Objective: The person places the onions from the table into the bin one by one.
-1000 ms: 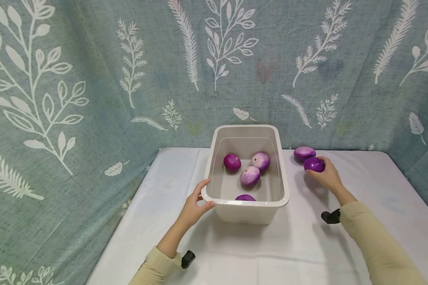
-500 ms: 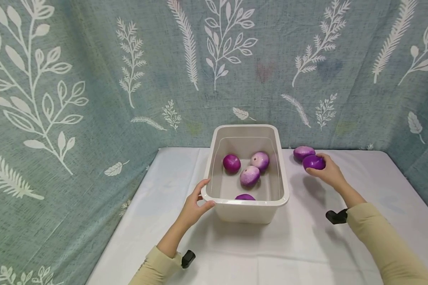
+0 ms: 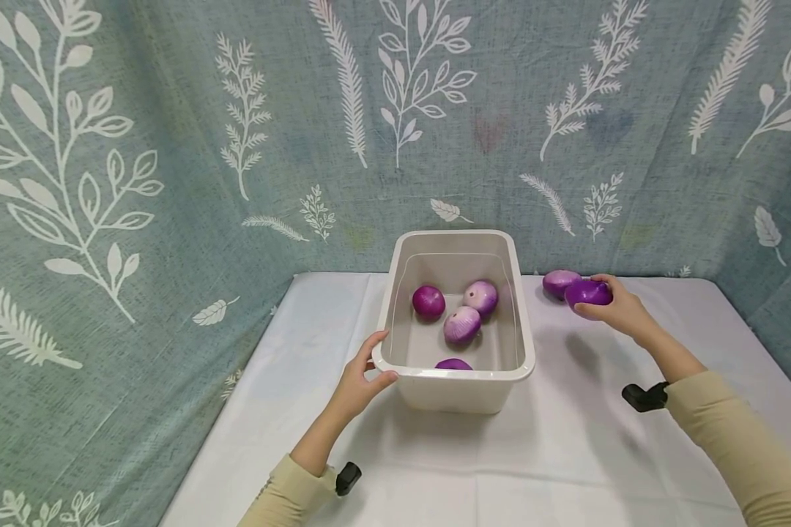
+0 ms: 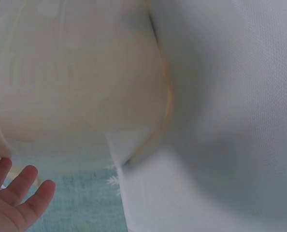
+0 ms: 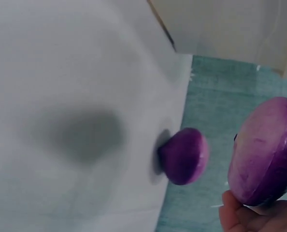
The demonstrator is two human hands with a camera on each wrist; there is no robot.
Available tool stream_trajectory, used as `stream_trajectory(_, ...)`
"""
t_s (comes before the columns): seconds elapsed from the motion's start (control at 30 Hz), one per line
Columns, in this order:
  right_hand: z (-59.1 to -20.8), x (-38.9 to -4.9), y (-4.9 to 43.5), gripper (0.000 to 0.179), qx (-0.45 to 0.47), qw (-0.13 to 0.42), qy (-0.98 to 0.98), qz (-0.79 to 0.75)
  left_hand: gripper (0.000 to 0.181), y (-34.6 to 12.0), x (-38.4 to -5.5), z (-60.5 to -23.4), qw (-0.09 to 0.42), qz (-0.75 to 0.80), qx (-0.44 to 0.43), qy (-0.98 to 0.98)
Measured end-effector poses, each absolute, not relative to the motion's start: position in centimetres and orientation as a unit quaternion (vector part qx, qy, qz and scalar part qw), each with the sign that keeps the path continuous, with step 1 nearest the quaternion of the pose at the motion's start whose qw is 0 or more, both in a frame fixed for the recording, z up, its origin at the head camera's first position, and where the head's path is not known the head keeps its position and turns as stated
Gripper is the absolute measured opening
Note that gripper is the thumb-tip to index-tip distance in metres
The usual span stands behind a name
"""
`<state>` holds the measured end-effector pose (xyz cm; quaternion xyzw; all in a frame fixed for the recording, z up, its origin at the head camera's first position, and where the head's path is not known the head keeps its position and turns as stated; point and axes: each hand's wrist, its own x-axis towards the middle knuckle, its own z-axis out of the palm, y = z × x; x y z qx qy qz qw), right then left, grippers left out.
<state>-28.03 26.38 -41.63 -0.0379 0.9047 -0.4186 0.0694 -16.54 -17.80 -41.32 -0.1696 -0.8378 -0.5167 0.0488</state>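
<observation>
In the head view, my right hand [image 3: 625, 307] grips a purple onion [image 3: 587, 294] above the table. The right wrist view shows this held onion [image 5: 264, 150] close up, its shadow falling on the cloth apart from it. A second onion [image 3: 559, 283] rests on the table behind and left of it. My left hand [image 3: 356, 384] holds the near left corner of a pale plastic bin [image 3: 458, 394], thumb at the front and fingers at the side of the rim. Inside the bin lie several onions, among them a dark one [image 3: 428, 301]; the nearest is partly hidden by the front wall.
A white cloth [image 3: 534, 468] covers the table. Green leaf-patterned fabric [image 3: 369, 190] hangs directly behind and at both sides. The bin's raised walls stand between my hands. A black wrist device [image 3: 644, 397] sticks out from the right sleeve, another [image 3: 348, 479] from the left.
My right hand has lifted the onion from beside the other one and drawn it slightly right. My left hand and the bin stay in place.
</observation>
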Motion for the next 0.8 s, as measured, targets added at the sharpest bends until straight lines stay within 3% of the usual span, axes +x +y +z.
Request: stream_trajectory(0.8,-33.7,-26.8,24.0,0.083,-0.084,0.099,0.907,-0.400,0.068,-17.8,-16.7,-41.5,0.048,-0.515,-0.170,-0.839)
